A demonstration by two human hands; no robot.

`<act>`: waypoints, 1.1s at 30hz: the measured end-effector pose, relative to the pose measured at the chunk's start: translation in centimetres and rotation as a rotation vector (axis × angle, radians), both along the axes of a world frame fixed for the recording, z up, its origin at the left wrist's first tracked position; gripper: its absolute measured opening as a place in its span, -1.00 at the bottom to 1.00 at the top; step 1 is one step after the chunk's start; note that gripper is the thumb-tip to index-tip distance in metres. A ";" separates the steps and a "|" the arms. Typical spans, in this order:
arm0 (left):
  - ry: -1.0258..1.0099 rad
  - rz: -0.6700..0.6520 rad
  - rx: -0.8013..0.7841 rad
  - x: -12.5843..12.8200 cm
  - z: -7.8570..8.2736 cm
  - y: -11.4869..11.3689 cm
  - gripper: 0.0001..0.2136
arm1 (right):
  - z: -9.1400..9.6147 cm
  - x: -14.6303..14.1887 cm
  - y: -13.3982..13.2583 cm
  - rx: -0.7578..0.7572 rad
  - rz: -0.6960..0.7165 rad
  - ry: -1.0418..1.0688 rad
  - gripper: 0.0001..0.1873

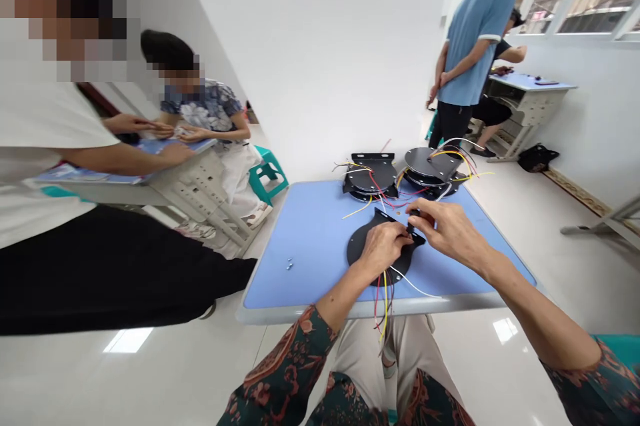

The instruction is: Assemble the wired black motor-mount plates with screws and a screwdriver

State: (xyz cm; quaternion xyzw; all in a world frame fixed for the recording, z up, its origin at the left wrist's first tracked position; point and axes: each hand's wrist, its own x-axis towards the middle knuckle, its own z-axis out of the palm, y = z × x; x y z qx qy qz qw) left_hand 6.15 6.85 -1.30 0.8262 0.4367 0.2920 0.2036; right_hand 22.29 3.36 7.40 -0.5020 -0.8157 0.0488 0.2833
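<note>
My left hand (pixel 383 247) is closed on a black metal plate (pixel 359 247) lying flat on the blue desk (pixel 305 246), its colored wires (pixel 384 306) hanging over the edge. My right hand (pixel 450 226) pinches a small black part (pixel 412 226) at the plate's top. Two wired plate stacks (pixel 370 176) sit beyond; small screws (pixel 289 264) lie left.

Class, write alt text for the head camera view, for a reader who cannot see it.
The left hand and right hand work at a black round plate trailing coloured wires on a blue-topped desk. Two stacks of similar wired plates sit beyond it; a seated co-worker and a standing co-worker are nearby.
</note>
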 end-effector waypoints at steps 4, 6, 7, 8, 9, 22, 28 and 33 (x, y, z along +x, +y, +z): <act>0.029 -0.028 0.002 0.4 0.1 0.1 -0.89 | -1.4 0.3 0.5 0.080 -0.077 0.054 -0.75; 0.054 -0.044 0.006 0.5 0.1 0.2 -0.87 | -2.3 0.0 0.7 0.163 -0.169 0.085 -0.63; 0.069 -0.051 0.009 0.5 0.2 0.3 -0.87 | -2.6 -0.2 0.8 0.204 -0.208 0.097 -0.58; 0.083 -0.058 0.008 0.4 0.2 0.2 -0.86 | -2.9 -0.4 0.8 0.231 -0.234 0.100 -0.54; 0.092 -0.062 0.005 0.2 0.4 0.1 -0.83 | -3.1 -0.6 0.9 0.251 -0.256 0.100 -0.51; 0.146 0.072 0.050 1.1 1.1 -1.4 -0.80 | -3.0 -0.4 1.3 0.205 -0.393 0.043 -0.36; 0.136 0.053 0.073 1.3 0.6 -1.2 -0.82 | -1.8 0.9 1.1 0.077 -0.151 0.060 -0.33; 0.166 0.024 0.106 1.3 0.4 -1.5 -0.81 | -1.6 0.5 0.7 0.149 -0.172 0.060 -0.32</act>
